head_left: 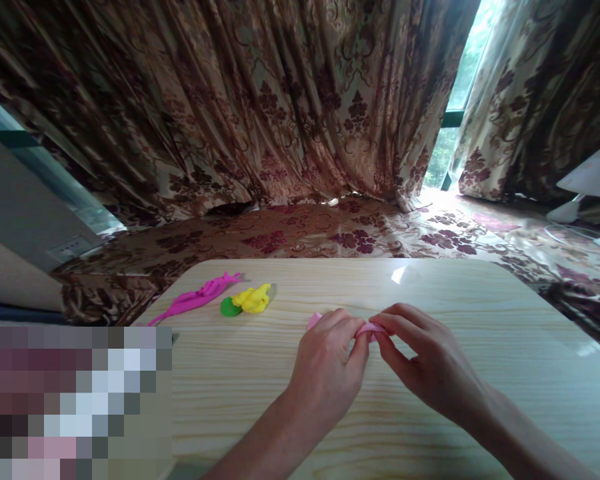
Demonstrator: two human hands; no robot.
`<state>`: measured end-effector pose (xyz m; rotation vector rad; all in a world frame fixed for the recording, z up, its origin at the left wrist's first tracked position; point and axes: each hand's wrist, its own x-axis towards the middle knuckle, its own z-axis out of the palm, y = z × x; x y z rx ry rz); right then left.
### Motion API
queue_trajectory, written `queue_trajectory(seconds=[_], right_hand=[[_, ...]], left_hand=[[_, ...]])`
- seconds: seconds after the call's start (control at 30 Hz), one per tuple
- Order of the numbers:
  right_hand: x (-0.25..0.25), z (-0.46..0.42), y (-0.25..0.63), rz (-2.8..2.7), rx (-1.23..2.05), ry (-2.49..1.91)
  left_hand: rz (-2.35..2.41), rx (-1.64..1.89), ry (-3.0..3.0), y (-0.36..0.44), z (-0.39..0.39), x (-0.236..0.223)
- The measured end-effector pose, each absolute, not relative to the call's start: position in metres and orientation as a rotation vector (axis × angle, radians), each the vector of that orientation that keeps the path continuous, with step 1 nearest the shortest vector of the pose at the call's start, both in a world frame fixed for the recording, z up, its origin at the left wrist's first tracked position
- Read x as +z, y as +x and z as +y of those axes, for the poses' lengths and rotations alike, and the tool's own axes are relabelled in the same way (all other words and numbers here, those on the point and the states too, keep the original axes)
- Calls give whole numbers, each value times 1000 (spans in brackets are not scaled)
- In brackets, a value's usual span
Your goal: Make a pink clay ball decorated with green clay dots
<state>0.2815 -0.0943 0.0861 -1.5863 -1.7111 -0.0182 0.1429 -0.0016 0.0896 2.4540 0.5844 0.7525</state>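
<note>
While two bare hands meet over the middle of the table [525,333], a pale pink piece [371,329] of soft-looking material runs between their fingertips. The left hand [327,350] curls palm-down, its thumb and index finger closed on that piece, the other fingers bent in close together. More of the same pink shows past its knuckles, towards the table's left side; whether it joins the part between the hands is hidden. The right hand [425,353] pinches the opposite end between thumb and fingertips, with a gap left open between the thumb and the palm. Whether the pink touches the table cannot be told.

On the table's far left part lie other pieces. A long magenta strip [200,298], twisted and tapering, stretches along the left edge of the table. Just beside it, further in from that edge, a crumpled yellow lump [254,300] touches and partly covers a round green piece [230,307]; whether the green one is a lid or more soft material is unclear. Beyond the table's far edge, patterned cloth [280,233] spreads below long curtains [280,120], and a white lamp [595,173] stands to the table's far right.
</note>
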Motion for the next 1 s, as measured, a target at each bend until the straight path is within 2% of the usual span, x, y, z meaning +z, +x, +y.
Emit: queue_trajectory(seconds=[0.17,0.33,0.6,0.87,1.0], right_hand=[[85,-95,283,-1717,-73,-1631],[85,-94,283,-1622,-9,-1609],[87,-96,281,-1747,25,-1572],[87,-96,281,-1634,35,-1598],[85,-95,284,-1645,17,-1625]], left_hand=[[597,873,2408,144,-1,90],[693,814,2242,146,-6,87],[621,818,2454,142,-4,89],[648,853,2170,146,-5,91],[630,897,2268,146,-3,89]])
